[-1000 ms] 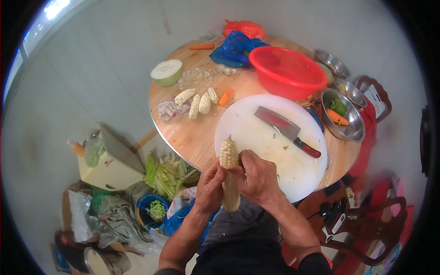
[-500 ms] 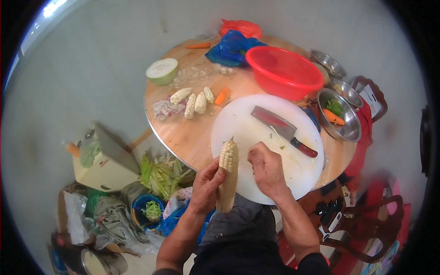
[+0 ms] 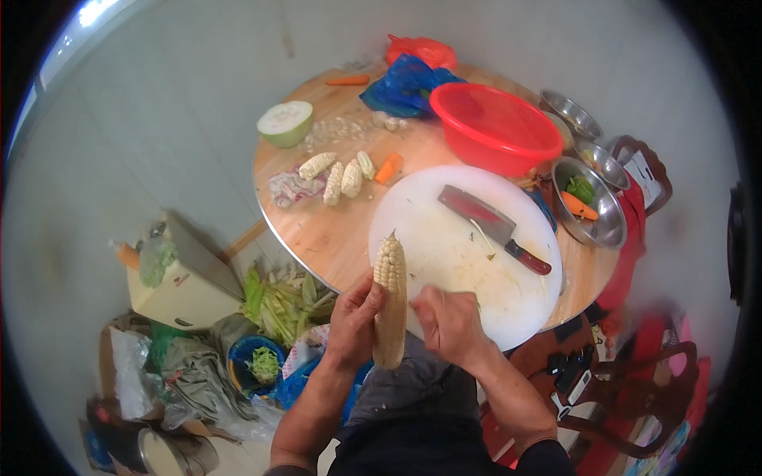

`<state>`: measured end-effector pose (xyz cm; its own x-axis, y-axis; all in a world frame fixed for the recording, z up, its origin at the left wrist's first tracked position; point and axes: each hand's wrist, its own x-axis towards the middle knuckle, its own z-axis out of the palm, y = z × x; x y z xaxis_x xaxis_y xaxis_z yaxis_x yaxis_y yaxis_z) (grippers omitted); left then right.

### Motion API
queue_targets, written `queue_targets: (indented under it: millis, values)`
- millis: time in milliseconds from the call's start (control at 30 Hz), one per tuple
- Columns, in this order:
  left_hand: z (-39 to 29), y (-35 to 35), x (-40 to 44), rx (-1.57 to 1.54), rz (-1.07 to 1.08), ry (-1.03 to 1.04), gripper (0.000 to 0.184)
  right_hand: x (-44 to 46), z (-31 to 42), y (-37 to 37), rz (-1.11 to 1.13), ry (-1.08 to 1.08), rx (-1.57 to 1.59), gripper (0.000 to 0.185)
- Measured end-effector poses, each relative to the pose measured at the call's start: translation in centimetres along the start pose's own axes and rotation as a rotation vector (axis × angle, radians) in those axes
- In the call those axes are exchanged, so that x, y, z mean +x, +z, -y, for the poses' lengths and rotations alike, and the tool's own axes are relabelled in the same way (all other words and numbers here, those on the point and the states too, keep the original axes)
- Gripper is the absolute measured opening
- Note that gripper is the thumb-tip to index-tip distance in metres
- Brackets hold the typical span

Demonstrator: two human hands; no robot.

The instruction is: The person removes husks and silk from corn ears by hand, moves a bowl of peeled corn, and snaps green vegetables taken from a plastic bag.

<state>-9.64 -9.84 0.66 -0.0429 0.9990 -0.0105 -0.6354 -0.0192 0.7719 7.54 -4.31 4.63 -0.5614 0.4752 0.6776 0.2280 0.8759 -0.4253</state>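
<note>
Upright in my left hand [image 3: 352, 324] is a pale, husked ear of corn [image 3: 390, 305], its tip pointing away from me. The fingers wrap its left side, near the edge of the round white cutting board [image 3: 508, 305]. My right hand [image 3: 451, 321] is closed in a pinch just right of the ear, above the board's near edge. What its fingers hold, if anything, is hidden. A cleaver [image 3: 480, 214] with a dark red handle lies on the board beside a thin stalk scrap [image 3: 482, 239].
Several short corn pieces [image 3: 351, 178], a carrot piece [image 3: 389, 168] and a cut melon [image 3: 286, 124] sit on the round wooden table [image 3: 302, 242]. A red basin [image 3: 496, 131] and metal bowls [image 3: 607, 226] stand beyond the board. Corn husks [image 3: 286, 305] lie at lower left.
My right hand has moved left and slightly down, closer to the ear of corn. The ear stays in my left hand and has shifted slightly left. The view has shifted a little.
</note>
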Motion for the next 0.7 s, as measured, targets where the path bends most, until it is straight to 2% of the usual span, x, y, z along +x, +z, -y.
queue_targets:
  millis: [67,267,400,500,567,600,667,700]
  values:
    - [0.1,0.2,-0.1,-0.003,0.018,-0.050,0.053,1.1,-0.3,-0.2,-0.042,0.258,-0.036,0.020]
    - [0.5,1.4,0.0,-0.013,-0.007,0.015,0.054,3.1,0.3,-0.7,0.043,0.268,-0.289,0.021]
    - [0.4,1.1,0.1,0.036,-0.042,0.046,0.057,1.9,-0.1,-0.3,0.057,0.124,-0.244,0.018]
    - [0.3,0.5,0.3,-0.020,-0.076,0.033,0.059,0.1,0.0,0.3,0.169,0.014,-0.110,0.016]
    - [0.3,0.2,0.4,-0.070,-0.071,0.022,0.060,-0.3,-0.1,0.4,0.022,0.111,-0.037,0.016]
    - [0.4,0.2,0.4,-0.073,-0.061,0.000,0.061,-0.3,-0.1,0.4,0.019,0.118,-0.038,0.016]
    - [0.7,0.3,0.6,-0.072,-0.041,-0.027,0.061,0.6,-0.2,0.6,0.008,0.307,-0.132,0.016]
    - [1.0,0.3,0.8,-0.036,-0.028,-0.012,0.061,0.8,-0.1,0.6,0.003,0.310,-0.134,0.016]
